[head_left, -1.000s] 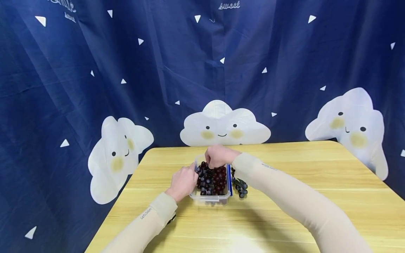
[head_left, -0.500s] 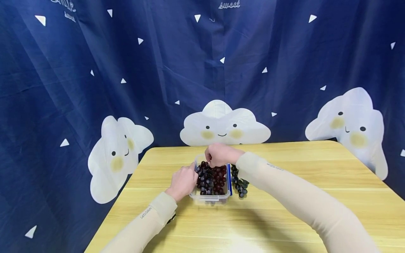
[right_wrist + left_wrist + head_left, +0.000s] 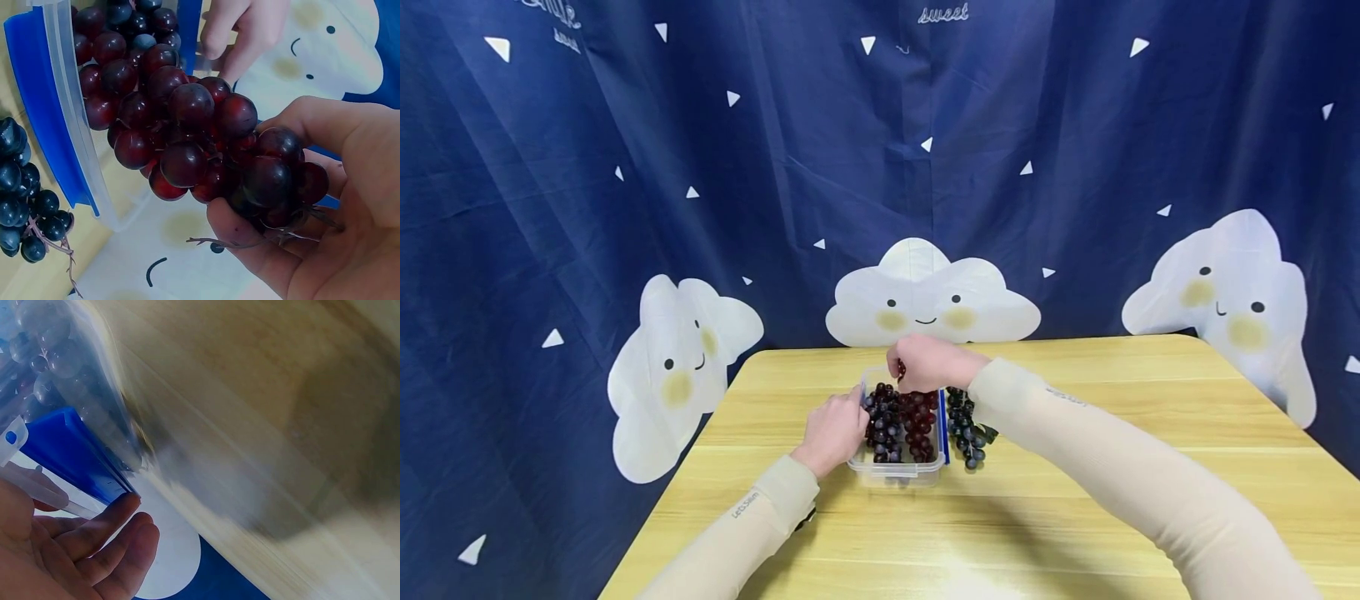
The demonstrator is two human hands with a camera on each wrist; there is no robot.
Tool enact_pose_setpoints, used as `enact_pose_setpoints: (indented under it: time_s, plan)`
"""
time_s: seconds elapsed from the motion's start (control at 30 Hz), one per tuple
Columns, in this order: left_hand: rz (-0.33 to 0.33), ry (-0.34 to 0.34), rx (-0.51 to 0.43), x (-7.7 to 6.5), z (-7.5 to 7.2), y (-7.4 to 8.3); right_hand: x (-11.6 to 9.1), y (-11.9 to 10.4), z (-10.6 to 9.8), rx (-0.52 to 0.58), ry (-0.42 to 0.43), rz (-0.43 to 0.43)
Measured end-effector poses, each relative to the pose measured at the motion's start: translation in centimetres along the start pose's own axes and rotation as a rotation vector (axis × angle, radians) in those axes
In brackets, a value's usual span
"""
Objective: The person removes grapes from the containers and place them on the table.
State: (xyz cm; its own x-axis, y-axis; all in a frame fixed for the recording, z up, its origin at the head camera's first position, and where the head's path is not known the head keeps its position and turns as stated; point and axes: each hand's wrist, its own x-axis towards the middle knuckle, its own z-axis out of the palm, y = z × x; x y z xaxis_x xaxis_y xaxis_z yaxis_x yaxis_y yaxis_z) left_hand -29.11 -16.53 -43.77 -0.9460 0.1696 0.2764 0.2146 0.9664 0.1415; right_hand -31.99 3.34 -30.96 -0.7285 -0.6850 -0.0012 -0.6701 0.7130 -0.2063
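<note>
A clear plastic food container with blue side flaps stands on the table. My left hand holds its left wall, fingers outside by a blue flap. My right hand grips the upper end of a bunch of red grapes by the container's far side, thumb and fingers around the end grapes and stem. That bunch's lower part still hangs inside the container. Beside it, at left in the container, lies a bunch of dark grapes.
Another bunch of dark grapes lies on the table just right of the container, partly under the right forearm. A navy curtain with white clouds hangs behind the table's far edge.
My right hand has risen slightly and shifted right, drawing up the red grapes' end. More of the dark bunch outside the container shows now. My left hand stays in place.
</note>
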Motion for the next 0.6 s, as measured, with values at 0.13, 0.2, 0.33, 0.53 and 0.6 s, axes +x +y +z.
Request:
enact_pose_setpoints:
  time_s: [0.13, 0.2, 0.33, 0.53, 0.6]
  plan:
    - [0.004, 0.005, -0.003, 0.0, 0.0, -0.1, -0.2, 0.0, -0.3, -0.013, 0.016, -0.020]
    - [0.007, 0.009, -0.009, 0.0, 0.1, -0.1, -0.2, 0.0, -0.5, -0.012, 0.023, -0.023]
    - [0.009, 0.013, -0.008, 0.0, 0.1, -0.1, -0.3, 0.0, -0.7, -0.021, 0.041, -0.028]
    - [0.014, 0.017, -0.001, 0.0, 0.2, -0.2, -0.6, -0.1, -1.2, -0.034, 0.056, -0.049]
    - [0.014, 0.019, -0.004, -0.1, 0.2, -0.2, -0.7, -0.1, -1.4, -0.031, 0.056, -0.054]
